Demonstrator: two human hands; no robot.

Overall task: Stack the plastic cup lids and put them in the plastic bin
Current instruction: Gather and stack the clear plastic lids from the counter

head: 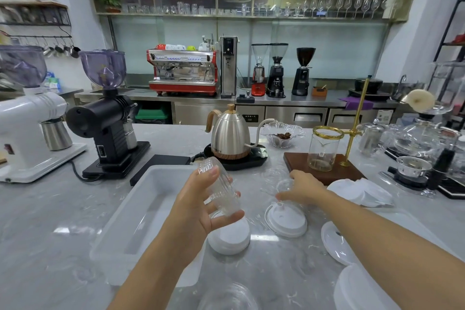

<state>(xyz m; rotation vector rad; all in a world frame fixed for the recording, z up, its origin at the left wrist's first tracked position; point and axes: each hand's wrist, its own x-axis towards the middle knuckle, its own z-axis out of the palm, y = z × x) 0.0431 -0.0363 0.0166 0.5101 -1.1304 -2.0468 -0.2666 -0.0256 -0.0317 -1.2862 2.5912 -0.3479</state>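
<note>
My left hand (201,199) grips a tilted stack of clear lids (221,184) above the counter, just right of the white plastic bin (120,229). My right hand (303,187) rests on a clear domed lid (279,184) lying on the marble top, fingers curled over it. A white flat lid (286,220) lies in front of that hand. A short stack of white lids (230,236) sits below my left hand. More white lids (336,239) lie under my right forearm, and others (362,191) at the right. A clear lid (226,297) shows at the bottom edge.
A steel kettle (230,133) on its black base stands behind the lids. A wooden stand (324,168) carries a glass jar and brass pole at right. Two grinders (108,113) stand left of the bin. Glassware crowds the far right.
</note>
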